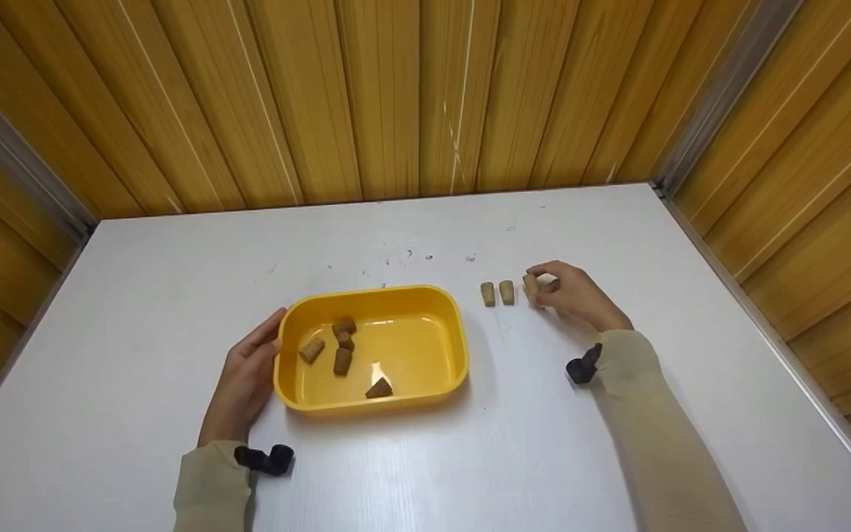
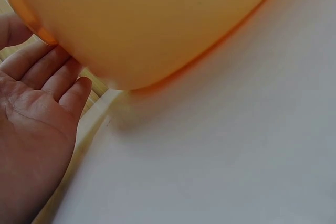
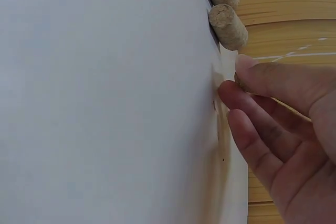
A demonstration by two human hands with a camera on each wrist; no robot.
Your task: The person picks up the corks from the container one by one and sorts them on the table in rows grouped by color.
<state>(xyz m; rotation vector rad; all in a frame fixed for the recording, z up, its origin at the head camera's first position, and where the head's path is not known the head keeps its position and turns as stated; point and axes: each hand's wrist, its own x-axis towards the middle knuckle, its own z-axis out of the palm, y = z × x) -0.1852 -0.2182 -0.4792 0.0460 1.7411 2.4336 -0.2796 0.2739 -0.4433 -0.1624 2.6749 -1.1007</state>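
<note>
A yellow tray (image 1: 374, 405) sits on the table, and my left hand (image 1: 244, 377) touches its left side. The left wrist view shows that hand's lightly bent fingers (image 2: 50, 72) against the tray's outer wall (image 2: 157, 30). Between thumb and fingertips, my right hand (image 1: 573, 295) pinches a light cork (image 1: 530, 287) at the table surface, right of the tray. Most of this cork is hidden by the fingers in the right wrist view. Just left of it, two similar corks, one (image 1: 487, 294) and another (image 1: 507, 292), stand side by side in a row.
Inside the tray are a tan cork (image 1: 312, 350) and several darker brown pieces, among them a wedge-shaped one (image 1: 379, 389). Dark marks (image 1: 409, 255) spot the white table (image 1: 411, 473) behind the tray. Yellow wood-patterned walls (image 1: 381, 103) enclose the back and sides.
</note>
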